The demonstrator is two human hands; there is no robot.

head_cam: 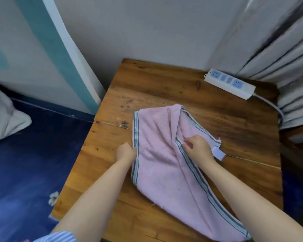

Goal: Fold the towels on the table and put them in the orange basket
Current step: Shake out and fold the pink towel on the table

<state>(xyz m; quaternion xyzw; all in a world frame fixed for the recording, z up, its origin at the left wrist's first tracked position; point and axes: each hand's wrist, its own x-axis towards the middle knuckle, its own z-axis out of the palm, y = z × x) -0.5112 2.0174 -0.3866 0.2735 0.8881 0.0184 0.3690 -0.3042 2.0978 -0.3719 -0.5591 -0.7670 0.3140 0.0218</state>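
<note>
A pink towel (161, 154) with blue and green striped borders lies partly folded on the wooden table (164, 88). My left hand (125, 151) pinches its left striped edge near the middle of that side. My right hand (198, 147) grips the striped border of the upper layer, which is turned over toward the right. A white label (218, 153) sticks out from under the towel's right corner. No orange basket is in view.
A white power strip (229, 83) with a cable lies at the table's back right corner. Grey curtains (287, 58) hang at the right. A bed with a dark blue flowered sheet (28, 163) and a pale pillow (3, 117) is at the left.
</note>
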